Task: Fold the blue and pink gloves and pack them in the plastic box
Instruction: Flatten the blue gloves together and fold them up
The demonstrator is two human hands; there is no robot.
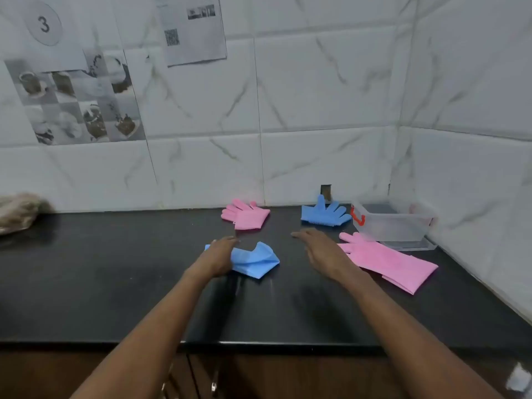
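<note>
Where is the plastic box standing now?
In the head view the plastic box stands at the counter's far right corner, right of the folded blue glove.

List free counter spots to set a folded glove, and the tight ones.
Free: the counter's left half, between the bundle and left hand; also the front strip along the edge. Crowded: the right side, where the flat pink glove, box and far blue glove cluster.

Bare black countertop [115, 283] lies near and left; far right, the clear plastic box [393, 226] and long pink rubber glove [394, 263] crowd the corner.
</note>
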